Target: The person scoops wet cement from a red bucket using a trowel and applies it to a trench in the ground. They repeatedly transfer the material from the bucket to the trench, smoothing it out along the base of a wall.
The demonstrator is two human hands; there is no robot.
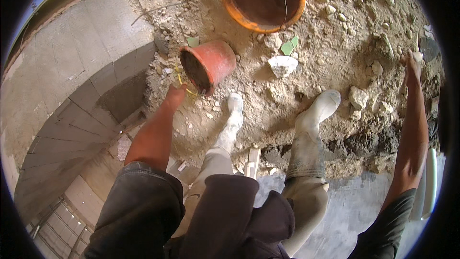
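My left hand (177,94) is closed on the thin yellow handle (180,77) of a red bucket (218,64). The bucket is tipped on its side on the rubble, its mouth facing left and its inside coated with dirt. Far out to the right, my right hand (410,65) is closed near a small pale piece (418,56). Just beyond it is a dark grey, flat-looking shape (429,49); whether the two are one thing, I cannot tell. What the right fingers grip is too small to make out.
A large orange tub (263,0) with brown contents and a wire handle stands ahead. White rock (282,66), green shards (289,45) and loose stones cover the uneven dirt. My white boots (316,110) stand on it. A grey block wall (103,84) curves along the left.
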